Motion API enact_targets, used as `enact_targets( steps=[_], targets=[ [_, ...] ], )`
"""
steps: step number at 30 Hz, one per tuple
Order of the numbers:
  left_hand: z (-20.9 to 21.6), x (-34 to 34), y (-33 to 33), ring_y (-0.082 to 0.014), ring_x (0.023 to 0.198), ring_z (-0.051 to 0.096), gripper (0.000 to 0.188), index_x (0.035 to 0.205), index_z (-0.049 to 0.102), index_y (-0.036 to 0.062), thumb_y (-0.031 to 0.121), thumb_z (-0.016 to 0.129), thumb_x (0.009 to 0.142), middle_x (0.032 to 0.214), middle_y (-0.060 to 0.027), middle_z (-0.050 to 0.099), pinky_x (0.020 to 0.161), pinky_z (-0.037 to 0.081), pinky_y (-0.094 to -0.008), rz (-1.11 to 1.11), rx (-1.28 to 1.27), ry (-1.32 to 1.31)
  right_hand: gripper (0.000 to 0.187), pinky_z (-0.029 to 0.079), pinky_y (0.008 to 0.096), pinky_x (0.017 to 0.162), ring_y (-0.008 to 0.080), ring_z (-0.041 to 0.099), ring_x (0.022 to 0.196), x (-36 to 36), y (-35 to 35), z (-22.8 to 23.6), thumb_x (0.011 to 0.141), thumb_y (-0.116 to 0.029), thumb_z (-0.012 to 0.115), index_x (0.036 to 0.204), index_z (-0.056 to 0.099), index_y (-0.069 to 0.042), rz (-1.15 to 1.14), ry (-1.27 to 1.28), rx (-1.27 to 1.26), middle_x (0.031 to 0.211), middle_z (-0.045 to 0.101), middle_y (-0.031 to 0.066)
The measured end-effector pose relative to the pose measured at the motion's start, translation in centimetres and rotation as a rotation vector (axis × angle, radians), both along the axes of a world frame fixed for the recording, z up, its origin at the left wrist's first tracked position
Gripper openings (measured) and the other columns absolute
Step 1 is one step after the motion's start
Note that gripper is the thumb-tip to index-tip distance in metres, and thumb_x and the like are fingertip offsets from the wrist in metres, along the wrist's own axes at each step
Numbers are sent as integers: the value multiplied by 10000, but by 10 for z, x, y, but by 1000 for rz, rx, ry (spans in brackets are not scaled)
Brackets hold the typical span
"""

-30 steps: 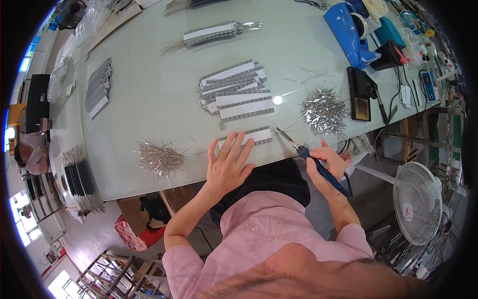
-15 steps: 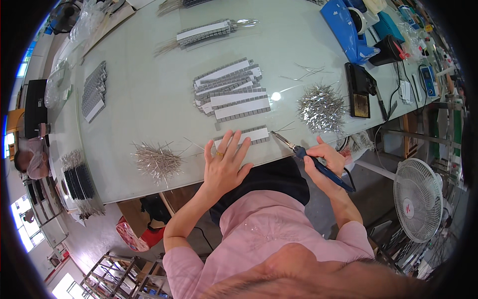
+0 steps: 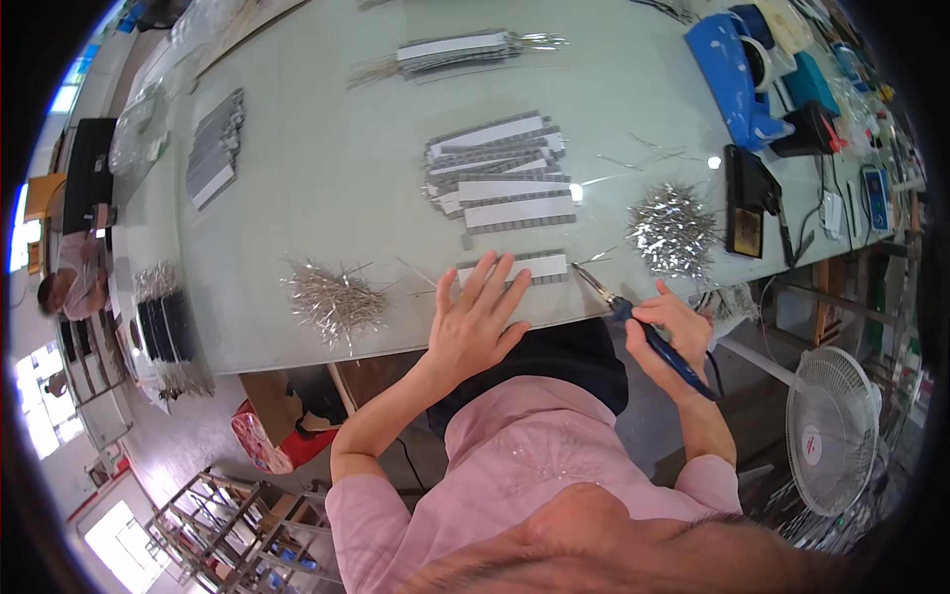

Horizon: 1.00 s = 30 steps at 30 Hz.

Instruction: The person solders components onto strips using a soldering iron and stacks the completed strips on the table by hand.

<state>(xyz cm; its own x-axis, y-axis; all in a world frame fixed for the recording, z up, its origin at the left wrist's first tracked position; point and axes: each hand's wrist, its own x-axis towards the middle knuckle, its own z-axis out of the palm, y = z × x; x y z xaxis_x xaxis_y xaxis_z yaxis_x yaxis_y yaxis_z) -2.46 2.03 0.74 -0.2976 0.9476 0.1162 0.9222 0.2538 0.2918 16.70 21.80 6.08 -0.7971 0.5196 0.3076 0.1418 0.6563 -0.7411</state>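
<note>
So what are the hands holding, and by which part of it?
The right hand grips a slim blue-handled soldering iron by its handle. The left hand lies spread over a long grey strip with a white band; no grip shows there.

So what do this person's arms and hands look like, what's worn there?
Short pink sleeves leave the forearms bare. The left hand is ungloved and seems to wear a thin gold-toned ring; the right hand is ungloved too, with no ring visible.
</note>
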Motion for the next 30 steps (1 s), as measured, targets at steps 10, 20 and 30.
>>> enact_targets(
  steps=[10, 20, 30],
  targets=[
    [-2, -2, -2, -232, 1400, 378, 593, 1390, 533, 169, 392, 657, 855, 1505, -81, 425, 1145, 83, -529, 0, 21, 13, 65, 469, 284, 981, 134, 698, 698, 12, 27, -34, 892, -7, 640, 871, 579, -6, -179, 27, -748, 758, 678, 61],
    [-4, -2, 1, -240, 1398, 380, 615, 1390, 533, 167, 385, 679, 834, 1503, -86, 425, 1144, 92, -535, -11, 14, 28, 72, 484, 309, 967, 131, 691, 687, 12, 34, -33, 870, -6, 649, 839, 584, -12, -181, 8, -817, 763, 680, 63],
    [2, 0, -5, -227, 1375, 417, 604, 1368, 550, 178, 365, 705, 815, 1477, -76, 457, 1127, 138, -519, -18, 57, 45, 195, 529, 436, 956, 253, 653, 648, -8, 20, 9, 673, 18, 747, 831, 649, -45, 101, -51, -21, 748, 656, 107]
  ],
)
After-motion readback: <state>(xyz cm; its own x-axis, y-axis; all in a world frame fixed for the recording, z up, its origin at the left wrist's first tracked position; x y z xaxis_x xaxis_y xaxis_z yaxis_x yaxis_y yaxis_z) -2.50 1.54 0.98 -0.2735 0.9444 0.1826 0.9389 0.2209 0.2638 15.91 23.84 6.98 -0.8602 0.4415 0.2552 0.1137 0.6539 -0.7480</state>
